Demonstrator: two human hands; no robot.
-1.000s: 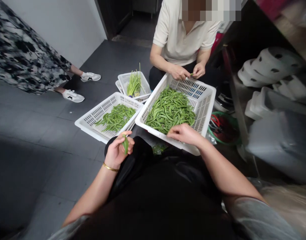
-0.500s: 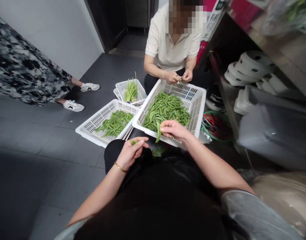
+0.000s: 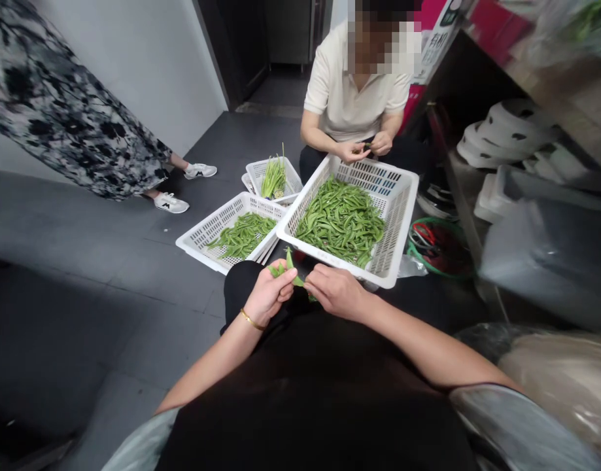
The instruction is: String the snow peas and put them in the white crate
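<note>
Several green pea pods (image 3: 290, 259) are in my left hand (image 3: 270, 292), which is closed with the thumb pressing on one of them. My right hand (image 3: 337, 290) pinches the lower end of that same pod, its fingertips close to my left thumb. Just beyond my right hand is a large white slotted basket (image 3: 399, 243) holding a heap of pea pods (image 3: 343, 219). Left of it, a lower white basket (image 3: 199, 248) carries a smaller pile of pods (image 3: 244, 234).
A co-worker in a white shirt (image 3: 359, 108) sits across the large basket, both hands at its far rim. Behind the lower basket, a small basket (image 3: 296, 179) holds long green stems (image 3: 274, 178). Another person's shoes (image 3: 171, 203) are at left; grey bins (image 3: 535, 248) stand right.
My right hand has brought its pod from the large basket's near rim over to my left hand. Now both hands are on the pod. The camera view has shifted slightly left.
</note>
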